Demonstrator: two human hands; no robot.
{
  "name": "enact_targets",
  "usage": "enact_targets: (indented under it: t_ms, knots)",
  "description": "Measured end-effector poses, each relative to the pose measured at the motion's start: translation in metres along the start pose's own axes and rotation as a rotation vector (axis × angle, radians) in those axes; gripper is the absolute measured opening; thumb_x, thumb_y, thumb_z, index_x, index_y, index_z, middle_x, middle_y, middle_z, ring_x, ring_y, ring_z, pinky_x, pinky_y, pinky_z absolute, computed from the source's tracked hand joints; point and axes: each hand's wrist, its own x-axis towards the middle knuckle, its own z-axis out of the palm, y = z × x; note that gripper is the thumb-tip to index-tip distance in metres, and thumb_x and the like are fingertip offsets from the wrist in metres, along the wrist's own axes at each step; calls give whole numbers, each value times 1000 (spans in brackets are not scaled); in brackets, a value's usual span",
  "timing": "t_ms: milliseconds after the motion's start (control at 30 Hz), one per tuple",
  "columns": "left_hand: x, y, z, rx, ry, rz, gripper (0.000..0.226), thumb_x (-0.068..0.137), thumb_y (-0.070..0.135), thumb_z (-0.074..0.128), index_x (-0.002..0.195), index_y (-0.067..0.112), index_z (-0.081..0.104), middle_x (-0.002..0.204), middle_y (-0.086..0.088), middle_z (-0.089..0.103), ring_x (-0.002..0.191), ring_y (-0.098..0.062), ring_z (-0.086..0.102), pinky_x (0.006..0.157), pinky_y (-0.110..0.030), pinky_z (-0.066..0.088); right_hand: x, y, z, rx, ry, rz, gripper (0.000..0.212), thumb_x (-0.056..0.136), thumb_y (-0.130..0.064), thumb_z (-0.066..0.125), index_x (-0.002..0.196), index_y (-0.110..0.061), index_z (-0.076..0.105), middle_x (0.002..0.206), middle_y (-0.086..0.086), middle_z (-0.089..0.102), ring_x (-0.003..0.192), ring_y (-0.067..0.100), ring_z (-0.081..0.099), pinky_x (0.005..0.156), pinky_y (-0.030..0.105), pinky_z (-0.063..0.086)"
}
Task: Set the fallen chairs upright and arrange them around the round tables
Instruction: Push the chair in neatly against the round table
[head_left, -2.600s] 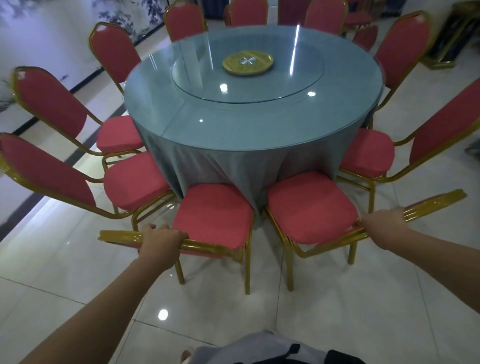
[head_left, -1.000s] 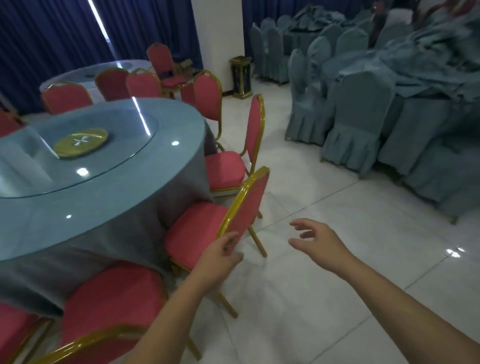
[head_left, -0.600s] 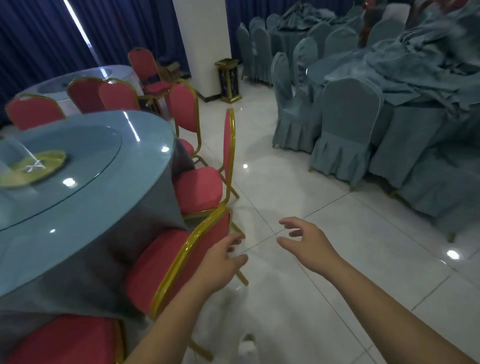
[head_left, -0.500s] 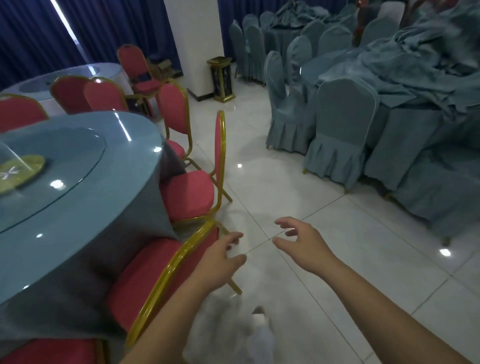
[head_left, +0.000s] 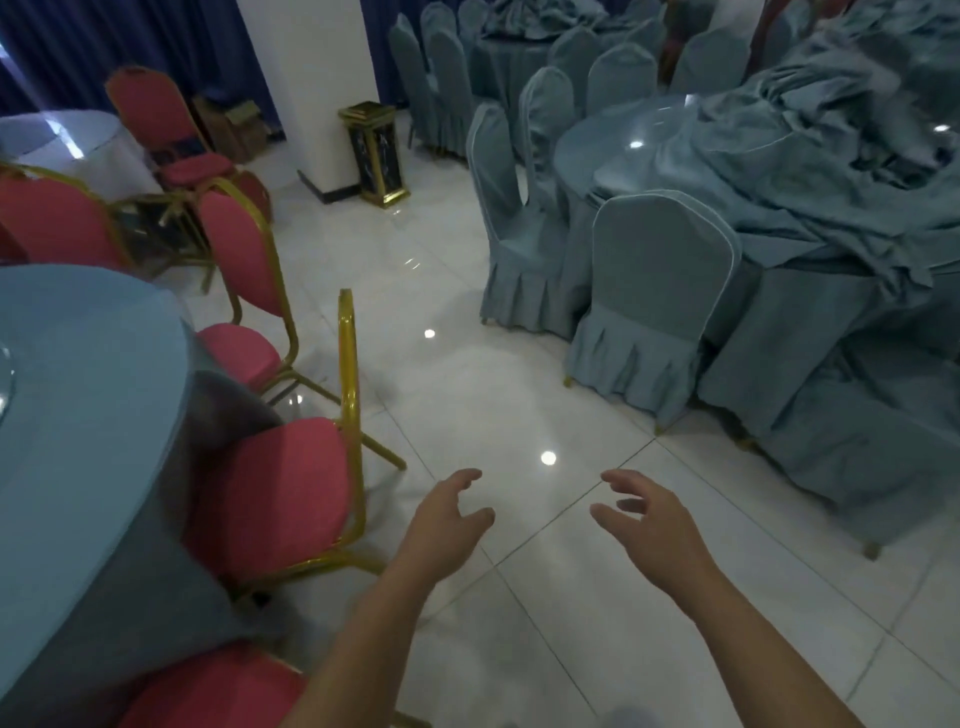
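A round table (head_left: 78, 426) with a blue-grey cloth fills the left side. Red chairs with gold frames stand upright around its edge: the nearest chair (head_left: 291, 483) faces the table with its back seen edge-on, a second chair (head_left: 244, 312) stands behind it, and a third seat (head_left: 208, 691) shows at the bottom. My left hand (head_left: 441, 525) hovers over the floor just right of the nearest chair, fingers apart, touching nothing. My right hand (head_left: 649, 525) is beside it, also spread and empty.
Chairs in blue-grey covers (head_left: 649, 306) ring a table heaped with cloth (head_left: 810, 156) on the right. A white pillar (head_left: 317, 88) and a gold-trimmed bin (head_left: 376, 153) stand at the back. More red chairs (head_left: 166, 135) and another table (head_left: 62, 145) sit far left. Glossy white floor tiles (head_left: 493, 384) run between.
My view has swung right along the table. My left hand has come off the nearest chair's back and now hangs free over the floor. The right hand stays spread.
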Motion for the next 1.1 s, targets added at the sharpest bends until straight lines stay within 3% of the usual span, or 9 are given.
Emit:
enact_targets:
  t_ms: [233, 433, 667, 800, 967, 1100]
  knots:
    - [167, 47, 21, -2, 31, -68, 51, 90, 31, 66, 137, 37, 49, 144, 6, 46, 124, -11, 45, 104, -33, 42, 193, -12, -27, 42, -36, -19, 39, 86, -27, 74, 123, -31, 61, 119, -11, 58, 110, 10, 55, 81, 23, 43]
    - [279, 97, 4, -40, 180, -192, 50, 90, 27, 66, 137, 34, 50, 144, 6, 46, 133, -14, 43, 108, -33, 38, 360, -53, -42, 9, -210, -58, 34, 87, -29, 73, 119, -32, 62, 119, -13, 58, 109, 10, 56, 84, 28, 45]
    - [390, 103, -46, -183, 385, -331, 50, 87, 27, 66, 133, 41, 50, 140, 10, 48, 133, -13, 43, 105, -36, 40, 532, -117, 11, -49, -396, -148, 34, 87, -29, 73, 119, -30, 62, 121, -11, 59, 111, 11, 56, 88, 28, 46]
    - [482, 91, -77, -188, 379, -368, 55, 87, 30, 66, 138, 39, 45, 145, 7, 44, 131, -13, 42, 102, -31, 39, 628, -145, 54, -141, -485, -164, 39, 86, -33, 73, 122, -35, 59, 126, -12, 56, 118, 11, 53, 90, 28, 44]
    - [621, 90, -149, -67, 383, -367, 63, 89, 30, 65, 147, 30, 38, 152, 3, 39, 139, -18, 37, 111, -33, 32, 759, -207, 92, -268, -502, -201, 48, 86, -34, 73, 130, -34, 55, 134, -9, 52, 124, 12, 48, 95, 28, 41]
    - [731, 109, -222, 194, 368, -284, 67, 89, 35, 61, 150, 28, 33, 156, 2, 34, 143, -21, 29, 118, -37, 25, 851, -268, 117, -332, -454, -277, 54, 85, -39, 69, 135, -38, 49, 140, -13, 46, 126, 13, 47, 101, 33, 41]
